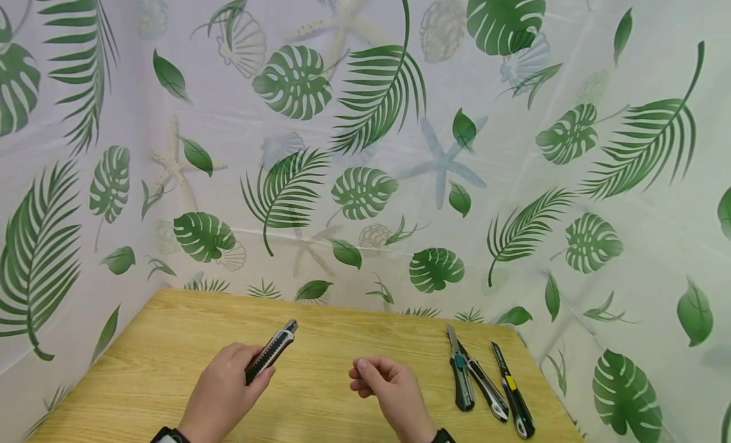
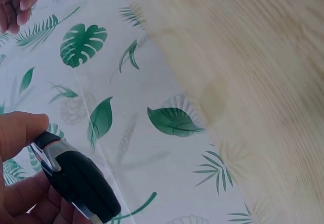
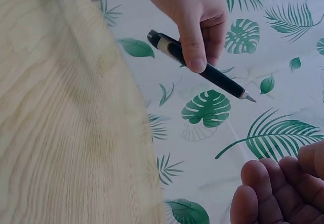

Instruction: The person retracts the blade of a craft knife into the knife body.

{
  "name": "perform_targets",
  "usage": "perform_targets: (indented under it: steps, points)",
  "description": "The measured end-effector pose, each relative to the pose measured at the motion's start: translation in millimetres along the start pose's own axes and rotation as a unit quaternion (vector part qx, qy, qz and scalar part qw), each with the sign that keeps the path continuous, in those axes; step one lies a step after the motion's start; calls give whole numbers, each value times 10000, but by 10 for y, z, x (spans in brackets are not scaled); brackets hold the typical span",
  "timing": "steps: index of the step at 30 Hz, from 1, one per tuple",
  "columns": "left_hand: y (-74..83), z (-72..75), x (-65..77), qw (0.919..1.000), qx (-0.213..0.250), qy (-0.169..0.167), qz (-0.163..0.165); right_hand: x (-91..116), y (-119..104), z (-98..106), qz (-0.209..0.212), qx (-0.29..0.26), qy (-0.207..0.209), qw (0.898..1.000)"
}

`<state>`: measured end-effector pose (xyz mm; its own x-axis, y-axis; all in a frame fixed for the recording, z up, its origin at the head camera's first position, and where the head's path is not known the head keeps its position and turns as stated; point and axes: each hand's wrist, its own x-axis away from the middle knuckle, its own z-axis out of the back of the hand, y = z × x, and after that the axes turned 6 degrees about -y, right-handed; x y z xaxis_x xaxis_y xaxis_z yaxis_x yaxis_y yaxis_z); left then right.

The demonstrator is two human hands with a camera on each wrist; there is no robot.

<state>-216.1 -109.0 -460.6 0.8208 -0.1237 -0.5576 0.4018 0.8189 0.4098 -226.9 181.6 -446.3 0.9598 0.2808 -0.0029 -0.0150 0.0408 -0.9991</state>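
Note:
My left hand (image 1: 223, 387) grips a snap-off utility knife (image 1: 271, 355) above the left half of the table. The knife is black and silver and slants up to the right, its head end pointing away from me. In the right wrist view the same utility knife (image 3: 223, 82) shows in profile, a thin tip at its end. Thumb and fingers close round its body in the left wrist view. My right hand (image 1: 393, 389) hovers to the right of it with fingers loosely curled, holding nothing; its fingers (image 3: 260, 183) show from the palm side.
On the right of the wooden table (image 1: 325, 341) lie a green-and-grey utility knife (image 1: 461, 376), a black-and-silver utility knife (image 1: 485, 386) crossing close beside it, and a black utility knife with a yellow slider (image 1: 514, 395). A leaf-patterned sheet (image 1: 365, 259) walls the table's back and sides.

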Motion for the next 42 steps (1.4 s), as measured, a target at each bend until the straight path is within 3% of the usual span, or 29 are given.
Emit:
perform_targets:
  steps: [7,15,30,42]
  points:
    - [-123,2,-72,9988,-38,-232,431,-11,27,4,218,554,89,9982]
    - [-249,-37,-164,9913,66,-777,1059,-17,79,22,461,1237,105,9912]
    - [-586,-211,-352,9787,26,-1384,1519,-33,150,63,645,1911,160,9793]
    - [-821,-342,-441,9716,-42,-1547,1789,-41,179,80,709,2023,133,9767]
